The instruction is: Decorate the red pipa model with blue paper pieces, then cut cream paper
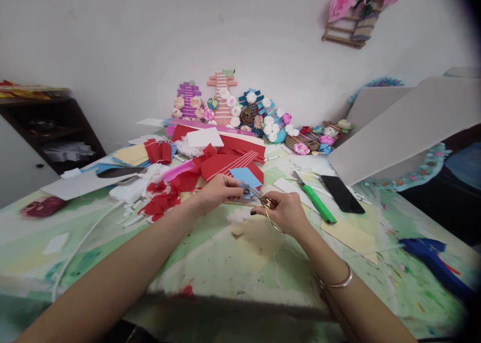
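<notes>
My left hand (pixel 221 193) pinches a small piece of light blue paper (pixel 248 177) by its lower edge. In my right hand (pixel 287 210) is a pair of scissors (pixel 273 222) with gold-coloured handles, fingers through the loops. The blades point left and meet the blue paper close to my left fingertips; whether they are parted is too small to tell. Just behind the paper lies a red pear-shaped piece (pixel 229 163) with white strings stretched across it.
Right of my hands lie a green utility knife (pixel 319 204), a black phone (pixel 342 194) and a blue glue gun (pixel 432 263). Red scraps (pixel 160 200) and a white cable (pixel 80 245) are on the left. Flower-trimmed instrument shapes (pixel 221 100) lean against the wall.
</notes>
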Motion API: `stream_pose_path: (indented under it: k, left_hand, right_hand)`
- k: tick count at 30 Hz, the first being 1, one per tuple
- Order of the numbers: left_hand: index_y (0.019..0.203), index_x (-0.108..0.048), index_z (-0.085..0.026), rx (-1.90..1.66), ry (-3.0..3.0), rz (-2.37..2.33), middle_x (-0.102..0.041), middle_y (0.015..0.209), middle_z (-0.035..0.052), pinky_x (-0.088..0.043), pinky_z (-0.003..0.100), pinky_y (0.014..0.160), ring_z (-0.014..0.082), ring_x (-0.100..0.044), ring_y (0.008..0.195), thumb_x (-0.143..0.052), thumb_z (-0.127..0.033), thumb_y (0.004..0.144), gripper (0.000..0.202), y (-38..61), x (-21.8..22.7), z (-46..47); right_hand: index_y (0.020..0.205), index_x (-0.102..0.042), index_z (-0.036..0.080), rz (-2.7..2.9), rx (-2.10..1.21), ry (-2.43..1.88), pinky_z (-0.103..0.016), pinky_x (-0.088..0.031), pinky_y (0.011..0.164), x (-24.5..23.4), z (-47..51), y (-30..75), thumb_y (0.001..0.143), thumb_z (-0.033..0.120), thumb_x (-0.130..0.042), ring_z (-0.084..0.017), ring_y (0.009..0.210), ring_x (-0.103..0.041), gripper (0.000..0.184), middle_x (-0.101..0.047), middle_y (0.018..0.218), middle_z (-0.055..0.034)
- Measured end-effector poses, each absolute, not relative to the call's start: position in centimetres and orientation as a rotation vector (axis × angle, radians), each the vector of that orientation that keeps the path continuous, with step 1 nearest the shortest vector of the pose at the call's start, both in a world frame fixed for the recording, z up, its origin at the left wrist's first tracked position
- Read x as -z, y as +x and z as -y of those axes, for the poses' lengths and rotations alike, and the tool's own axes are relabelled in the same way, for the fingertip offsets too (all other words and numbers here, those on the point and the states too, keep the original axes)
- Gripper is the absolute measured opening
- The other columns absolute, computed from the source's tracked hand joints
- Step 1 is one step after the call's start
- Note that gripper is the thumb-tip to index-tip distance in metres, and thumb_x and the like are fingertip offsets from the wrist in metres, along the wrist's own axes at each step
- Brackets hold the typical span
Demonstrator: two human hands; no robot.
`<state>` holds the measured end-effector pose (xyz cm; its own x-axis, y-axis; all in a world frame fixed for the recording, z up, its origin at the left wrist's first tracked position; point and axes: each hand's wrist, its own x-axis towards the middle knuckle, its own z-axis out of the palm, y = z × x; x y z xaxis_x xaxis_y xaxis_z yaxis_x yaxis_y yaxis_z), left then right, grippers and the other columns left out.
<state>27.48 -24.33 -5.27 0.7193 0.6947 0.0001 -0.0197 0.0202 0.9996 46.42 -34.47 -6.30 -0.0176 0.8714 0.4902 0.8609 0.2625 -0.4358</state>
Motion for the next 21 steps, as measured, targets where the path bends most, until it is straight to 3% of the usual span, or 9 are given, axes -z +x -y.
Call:
stream_pose_path:
  k: [9, 21]
  left_hand:
    - [0.073, -0.075, -0.016, -0.629, 1.513, -0.598, -0.070, 0.073, 0.0043, -0.049, 0.023, 0.064, 0.0114, -0.061, 0.065, -0.075, -0.027, 0.066, 0.012, 27.39, 5.29, 24.30]
    - [0.070, -0.073, -0.013, -0.648, 1.592, -0.668, -0.063, 0.063, 0.0021, -0.038, 0.022, 0.054, 0.0095, -0.051, 0.056, -0.075, -0.030, 0.064, 0.018, 27.20, 5.32, 24.07]
  right_hand:
    - [0.056, -0.058, 0.017, 1.861, -0.024, -1.588, -0.023, -0.025, 0.048, 5.99, 34.62, 46.53, 0.071, 0.064, -0.064, -0.009, 0.047, -0.037, 0.050, -0.050, 0.048, 0.0026]
    - [0.054, -0.058, 0.017, 1.872, -0.022, -1.600, -0.023, -0.023, 0.046, 5.52, 34.76, 46.51, 0.070, 0.067, -0.062, -0.009, 0.045, -0.033, 0.053, -0.046, 0.045, 0.0028]
